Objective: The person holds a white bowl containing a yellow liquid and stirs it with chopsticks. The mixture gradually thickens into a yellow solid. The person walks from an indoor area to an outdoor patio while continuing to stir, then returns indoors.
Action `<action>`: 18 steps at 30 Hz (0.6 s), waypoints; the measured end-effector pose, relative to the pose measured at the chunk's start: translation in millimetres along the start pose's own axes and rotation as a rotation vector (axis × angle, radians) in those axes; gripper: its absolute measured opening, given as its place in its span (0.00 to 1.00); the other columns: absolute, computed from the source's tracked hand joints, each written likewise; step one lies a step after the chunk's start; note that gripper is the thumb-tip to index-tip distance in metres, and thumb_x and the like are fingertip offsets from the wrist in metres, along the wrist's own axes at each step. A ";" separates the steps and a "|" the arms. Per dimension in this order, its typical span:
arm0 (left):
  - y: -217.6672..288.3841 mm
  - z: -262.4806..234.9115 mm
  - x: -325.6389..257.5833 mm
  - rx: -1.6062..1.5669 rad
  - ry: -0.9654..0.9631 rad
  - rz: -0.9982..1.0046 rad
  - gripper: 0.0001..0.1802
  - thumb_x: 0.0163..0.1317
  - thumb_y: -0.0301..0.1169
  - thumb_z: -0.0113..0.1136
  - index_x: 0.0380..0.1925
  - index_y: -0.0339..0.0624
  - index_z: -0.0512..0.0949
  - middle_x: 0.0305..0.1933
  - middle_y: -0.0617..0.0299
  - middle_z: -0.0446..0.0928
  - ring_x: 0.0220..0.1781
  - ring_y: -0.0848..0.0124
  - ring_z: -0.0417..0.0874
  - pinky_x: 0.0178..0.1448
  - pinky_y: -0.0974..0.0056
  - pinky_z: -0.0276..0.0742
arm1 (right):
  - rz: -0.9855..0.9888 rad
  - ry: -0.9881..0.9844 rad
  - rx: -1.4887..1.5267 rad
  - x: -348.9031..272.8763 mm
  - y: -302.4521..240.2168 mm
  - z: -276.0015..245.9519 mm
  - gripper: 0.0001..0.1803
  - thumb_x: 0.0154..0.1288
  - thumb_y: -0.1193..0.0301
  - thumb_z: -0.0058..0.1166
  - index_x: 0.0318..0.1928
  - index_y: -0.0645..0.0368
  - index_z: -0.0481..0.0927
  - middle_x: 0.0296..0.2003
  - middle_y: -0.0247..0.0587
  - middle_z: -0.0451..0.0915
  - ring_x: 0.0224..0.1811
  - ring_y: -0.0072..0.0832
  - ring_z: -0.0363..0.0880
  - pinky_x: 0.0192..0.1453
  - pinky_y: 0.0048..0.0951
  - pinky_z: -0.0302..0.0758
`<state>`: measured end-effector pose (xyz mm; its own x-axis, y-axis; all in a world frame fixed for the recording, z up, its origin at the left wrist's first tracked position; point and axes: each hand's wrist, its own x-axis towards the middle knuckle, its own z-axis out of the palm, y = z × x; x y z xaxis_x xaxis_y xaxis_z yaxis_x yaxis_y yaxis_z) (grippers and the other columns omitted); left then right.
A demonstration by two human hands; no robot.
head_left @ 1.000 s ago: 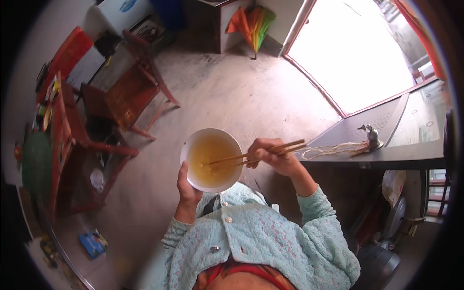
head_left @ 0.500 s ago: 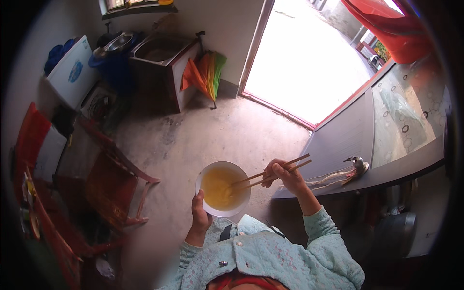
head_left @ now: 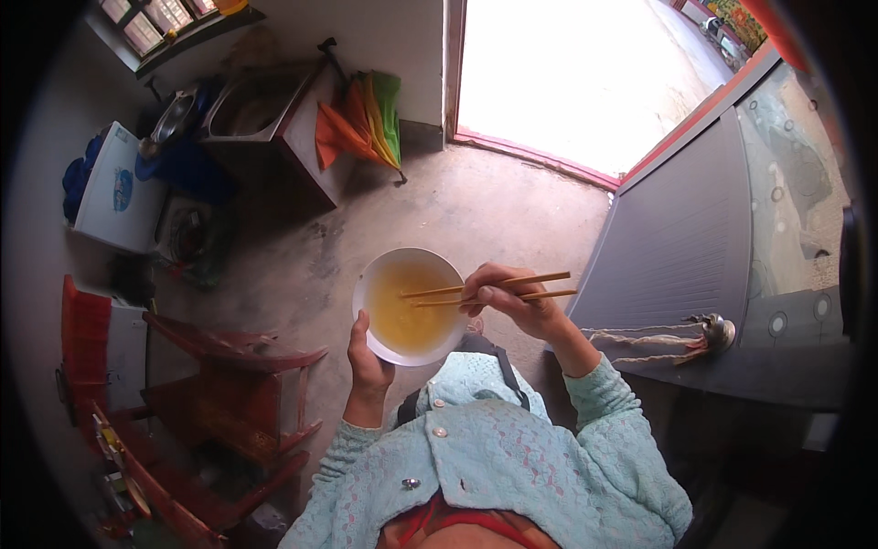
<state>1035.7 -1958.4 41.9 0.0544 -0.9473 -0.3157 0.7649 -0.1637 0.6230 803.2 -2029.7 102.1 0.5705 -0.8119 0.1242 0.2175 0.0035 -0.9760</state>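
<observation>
Two hands are engaged, and neither has anything beneath it but bare concrete floor (head_left: pixel 457 220). Left hand (head_left: pixel 368 361) is wrapped round the near-left rim of a white bowl (head_left: pixel 366 297), thumb on the edge, carrying its whole weight in mid-air at chest height. Bowl holds a yellow liquid (head_left: pixel 412 306) reaching fairly high up the wall. Right hand (head_left: pixel 512 300) is closed on a pair of wooden chopsticks (head_left: pixel 540 285), tips dipped into the liquid from the right.

Risks noted: the one-handed grip sits at one edge only, so any tilt could slop liquid over the far rim onto the floor or the light-blue cardigan (head_left: pixel 494 457). Brisk stirring would likely splash. Grey surface (head_left: pixel 677 238) at right stands near but unused.
</observation>
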 end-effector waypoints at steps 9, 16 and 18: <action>-3.6 78.4 120.2 -0.008 -0.010 -0.029 0.30 0.67 0.46 0.39 0.60 0.33 0.63 0.60 0.50 0.69 0.61 0.59 0.70 0.65 0.59 0.63 | -0.051 0.162 -0.072 86.1 -45.0 -131.4 0.14 0.70 0.64 0.46 0.39 0.64 0.76 0.30 0.37 0.79 0.33 0.20 0.80 0.36 0.21 0.79; -13.6 124.2 241.3 -0.021 -0.099 -0.113 0.28 0.69 0.44 0.38 0.58 0.33 0.64 0.58 0.52 0.70 0.59 0.62 0.72 0.64 0.61 0.64 | 0.006 0.142 -0.050 135.4 -44.6 -194.6 0.15 0.70 0.64 0.45 0.38 0.65 0.77 0.27 0.38 0.79 0.29 0.22 0.80 0.32 0.21 0.79; -16.1 140.6 275.5 -0.022 -0.209 -0.159 0.27 0.69 0.44 0.39 0.57 0.32 0.65 0.57 0.52 0.71 0.58 0.63 0.73 0.63 0.62 0.66 | -0.081 0.327 -0.166 145.9 -49.3 -229.4 0.16 0.70 0.63 0.45 0.37 0.64 0.77 0.24 0.39 0.79 0.27 0.24 0.81 0.30 0.22 0.81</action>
<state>948.1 -2255.5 45.5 -0.2001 -0.9468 -0.2521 0.7671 -0.3115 0.5609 694.0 -2282.2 127.4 0.2676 -0.9494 0.1645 0.1049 -0.1410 -0.9844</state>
